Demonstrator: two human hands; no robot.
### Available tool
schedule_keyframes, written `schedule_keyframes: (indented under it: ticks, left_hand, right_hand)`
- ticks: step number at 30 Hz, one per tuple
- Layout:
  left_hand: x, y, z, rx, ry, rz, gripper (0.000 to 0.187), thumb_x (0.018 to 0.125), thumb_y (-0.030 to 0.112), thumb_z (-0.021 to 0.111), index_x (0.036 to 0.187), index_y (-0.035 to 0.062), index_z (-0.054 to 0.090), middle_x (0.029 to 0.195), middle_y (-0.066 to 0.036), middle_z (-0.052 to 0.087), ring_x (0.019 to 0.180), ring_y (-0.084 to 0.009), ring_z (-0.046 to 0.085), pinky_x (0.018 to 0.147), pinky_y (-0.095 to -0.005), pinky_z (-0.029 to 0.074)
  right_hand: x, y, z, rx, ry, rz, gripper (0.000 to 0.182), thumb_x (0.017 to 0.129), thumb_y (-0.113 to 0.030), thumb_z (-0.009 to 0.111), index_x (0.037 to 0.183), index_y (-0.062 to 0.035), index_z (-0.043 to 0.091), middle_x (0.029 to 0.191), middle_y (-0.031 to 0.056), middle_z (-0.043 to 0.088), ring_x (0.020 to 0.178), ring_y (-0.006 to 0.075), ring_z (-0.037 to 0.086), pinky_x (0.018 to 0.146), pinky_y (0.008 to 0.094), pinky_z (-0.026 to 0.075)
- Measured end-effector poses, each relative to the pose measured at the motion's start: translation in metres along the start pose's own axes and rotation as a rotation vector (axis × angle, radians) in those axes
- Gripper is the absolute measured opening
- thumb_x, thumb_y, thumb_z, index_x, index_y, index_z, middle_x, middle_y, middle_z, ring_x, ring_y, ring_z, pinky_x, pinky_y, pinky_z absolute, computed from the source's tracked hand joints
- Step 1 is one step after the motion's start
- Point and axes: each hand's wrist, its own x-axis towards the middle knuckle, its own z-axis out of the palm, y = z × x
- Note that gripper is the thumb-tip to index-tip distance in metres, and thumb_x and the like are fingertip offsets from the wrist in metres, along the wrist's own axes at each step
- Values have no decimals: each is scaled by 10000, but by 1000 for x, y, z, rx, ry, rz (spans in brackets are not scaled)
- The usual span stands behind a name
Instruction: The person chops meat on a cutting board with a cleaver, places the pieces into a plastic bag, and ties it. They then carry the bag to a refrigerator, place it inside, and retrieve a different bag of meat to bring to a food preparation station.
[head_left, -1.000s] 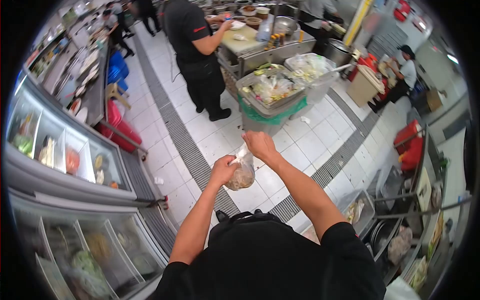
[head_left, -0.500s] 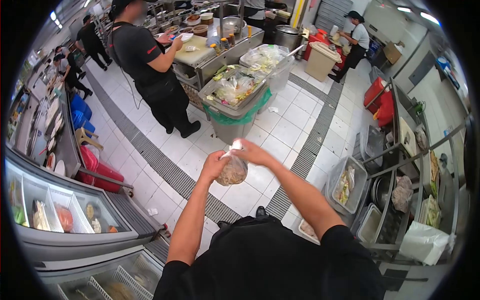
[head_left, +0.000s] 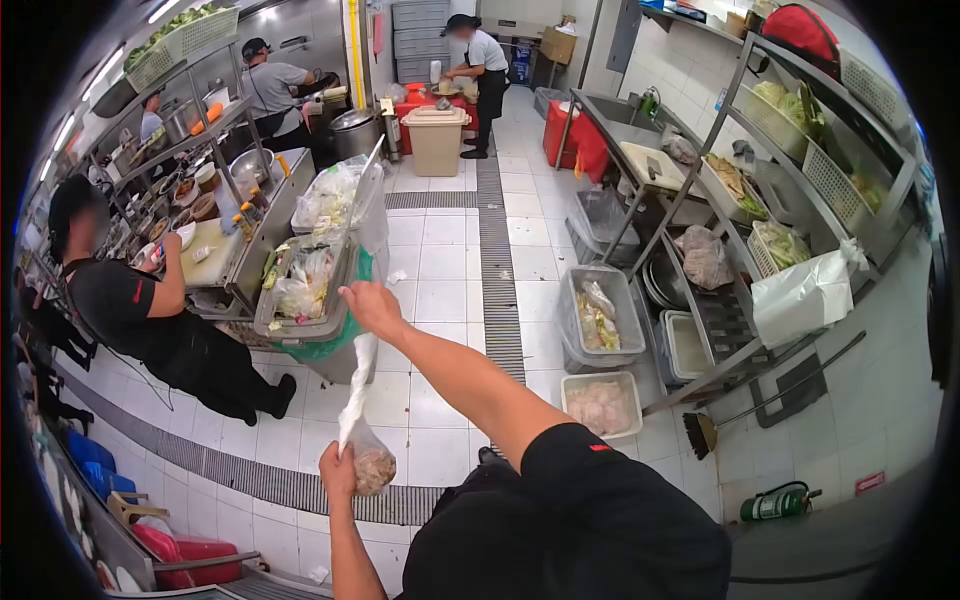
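A clear plastic bag (head_left: 374,462) with brownish food in its bottom hangs in front of me, its long white neck twisted and stretched upward. My left hand (head_left: 338,470) is closed round the lower part of the neck, just beside the food. Higher up, my right hand (head_left: 372,308) has its fingers closed at the top end of the twisted plastic. Behind my right hand stands a grey bin (head_left: 345,365) with a green liner, and a tub of scraps and plastic (head_left: 300,280) rests on it.
A co-worker in black (head_left: 125,300) stands at the counter on the left. On the right are metal shelves (head_left: 690,200), a tub of food (head_left: 603,318), a tub of pale meat (head_left: 600,402), a broom (head_left: 702,432) and a fire extinguisher (head_left: 778,503).
The view has swung right. The bag's neck is now twisted and drawn out long, with my right hand farther from my left hand and above it.
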Motion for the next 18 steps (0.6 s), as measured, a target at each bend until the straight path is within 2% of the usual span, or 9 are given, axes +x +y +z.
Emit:
schedule_keyframes:
  ticks: [2,5,8,9,10,12,15,16,18]
  left_hand:
    - [23,-39,13,-109,38,117,158,871,122,568,898,-19,635,751,-110,611,796,-216,596,743,-342,467]
    - [36,-57,2,-119,99,285,171,890,121,563,942,-13,655,794,-86,655,798,-174,602,752,-315,477]
    - [36,-41,-8,-184,133,90,169,879,132,594,953,1,671,785,-53,642,789,-135,584,713,-298,470]
    - [37,-45,-19,-204,175,15,166,877,136,606,951,6,678,790,-33,641,774,-122,575,696,-287,466]
    - [36,-46,-33,-383,177,-31,165,877,139,617,958,11,682,801,-13,638,761,-107,565,678,-278,460]
    - [42,-49,-56,-668,148,-68,187,882,135,640,1026,18,665,874,-6,651,789,-105,583,712,-275,475]
    - [64,-47,-78,-856,55,-13,275,870,98,663,1127,14,619,986,-35,664,876,-132,619,804,-291,496]
    - [73,-47,-88,-925,-62,27,332,852,70,674,1168,7,593,1035,-50,661,922,-148,627,845,-301,498]
    - [80,-48,-111,-946,14,-14,374,841,45,676,1197,6,572,1072,-61,649,964,-156,620,875,-310,493]
  right_hand:
    - [-4,-15,12,118,14,21,406,947,-356,511,773,-23,667,754,209,667,759,392,663,723,480,520]
    - [-18,-88,33,512,-354,102,454,940,-398,537,740,-4,640,737,193,650,726,323,663,685,432,514]
    - [-32,-92,71,742,-297,-180,366,942,-378,564,952,-29,674,914,130,683,842,240,646,780,355,501]
    - [-34,-77,77,745,-296,-26,341,951,-332,564,1078,-27,651,1010,119,689,953,233,639,847,336,485]
    - [-26,-30,107,461,-129,-276,339,966,-297,544,1115,-8,637,1069,113,677,987,207,624,869,324,478]
    - [-54,-14,85,759,-550,104,357,941,-183,547,1252,-10,579,1160,101,651,1049,197,601,900,349,486]
    - [-106,-3,150,633,-936,-135,527,878,-210,666,1351,-31,519,1238,108,624,1179,194,545,975,319,441]
    - [-117,-30,154,575,-1045,-231,474,887,-160,663,1327,-34,538,1222,72,617,1136,158,543,945,314,456]
    - [-124,-60,184,608,-931,-64,277,881,-183,669,1099,-23,607,997,36,632,924,118,564,821,288,469]
